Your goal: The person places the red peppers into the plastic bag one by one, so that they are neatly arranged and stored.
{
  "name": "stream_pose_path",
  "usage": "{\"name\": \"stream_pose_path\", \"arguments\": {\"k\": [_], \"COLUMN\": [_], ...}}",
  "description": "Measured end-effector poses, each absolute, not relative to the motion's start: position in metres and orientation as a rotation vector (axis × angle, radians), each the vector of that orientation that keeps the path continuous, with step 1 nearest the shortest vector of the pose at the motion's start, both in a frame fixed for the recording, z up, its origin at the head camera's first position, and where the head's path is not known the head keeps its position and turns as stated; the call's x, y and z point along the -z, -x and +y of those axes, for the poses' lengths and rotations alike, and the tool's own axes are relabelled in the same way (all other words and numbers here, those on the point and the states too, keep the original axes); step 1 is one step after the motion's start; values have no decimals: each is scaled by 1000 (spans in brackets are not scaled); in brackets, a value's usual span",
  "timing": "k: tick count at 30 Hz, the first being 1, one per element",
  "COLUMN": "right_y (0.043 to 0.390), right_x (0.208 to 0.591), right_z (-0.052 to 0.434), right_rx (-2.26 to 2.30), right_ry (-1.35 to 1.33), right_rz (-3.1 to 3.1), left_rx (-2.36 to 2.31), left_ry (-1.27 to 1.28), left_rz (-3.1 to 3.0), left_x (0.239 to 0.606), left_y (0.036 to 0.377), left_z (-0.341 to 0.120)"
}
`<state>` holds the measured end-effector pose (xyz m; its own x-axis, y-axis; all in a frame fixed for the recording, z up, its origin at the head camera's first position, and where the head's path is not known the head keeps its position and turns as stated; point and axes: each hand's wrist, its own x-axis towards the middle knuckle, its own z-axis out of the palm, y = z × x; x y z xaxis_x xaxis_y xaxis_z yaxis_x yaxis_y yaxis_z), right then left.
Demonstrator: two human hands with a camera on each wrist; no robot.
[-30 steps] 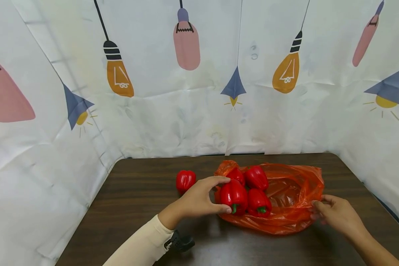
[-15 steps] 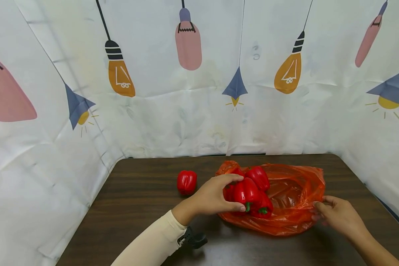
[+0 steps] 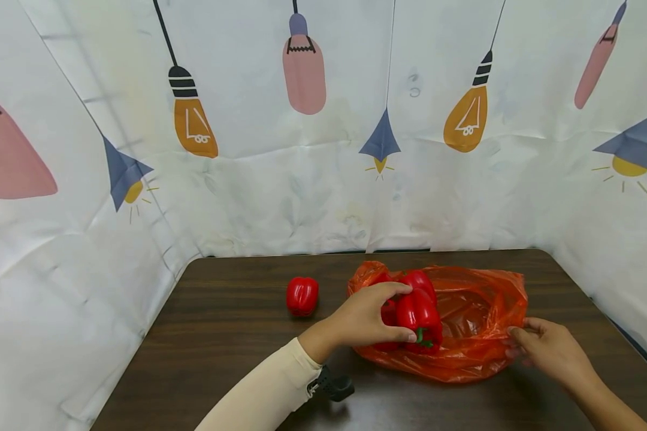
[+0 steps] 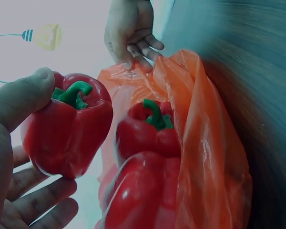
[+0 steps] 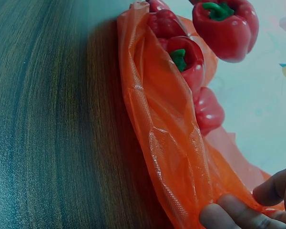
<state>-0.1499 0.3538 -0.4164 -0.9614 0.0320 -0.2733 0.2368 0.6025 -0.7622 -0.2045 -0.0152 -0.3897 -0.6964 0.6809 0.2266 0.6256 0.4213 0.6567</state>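
A red bell pepper (image 3: 416,312) with a green stem is held between the thumb and fingers of my left hand (image 3: 362,316). It hangs over an orange plastic bag (image 3: 466,362), above other red bell peppers, and in the left wrist view the held pepper (image 4: 69,131) is apart from the pepper (image 4: 150,136) lying in the bag. Several peppers sit in the bag's left half, partly covered by my left hand in the head view. At the bag's right edge, my right hand (image 3: 555,352) pinches the plastic between thumb and fingers.
One more red bell pepper (image 3: 302,296) stands on the dark wooden table (image 3: 221,335), left of the bag. A black wrist-worn device (image 3: 336,386) juts out under the left sleeve. White printed cloth (image 3: 313,197) hangs behind and beside the table.
My left hand has moved to the right with the pepper, from the bag's left edge over the peppers inside. My right hand keeps its place on the bag's edge.
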Motion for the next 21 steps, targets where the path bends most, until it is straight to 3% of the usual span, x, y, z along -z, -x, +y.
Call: {"name": "stream_pose_path", "arguments": {"k": [21], "right_y": [150], "right_x": [419], "right_z": [354], "right_rx": [1281], "right_ry": [-230], "right_rz": [2607], "left_rx": [-1001], "left_ry": [-1195], "left_rz": [2617], "left_x": [390], "left_y": [206], "left_z": [27]}}
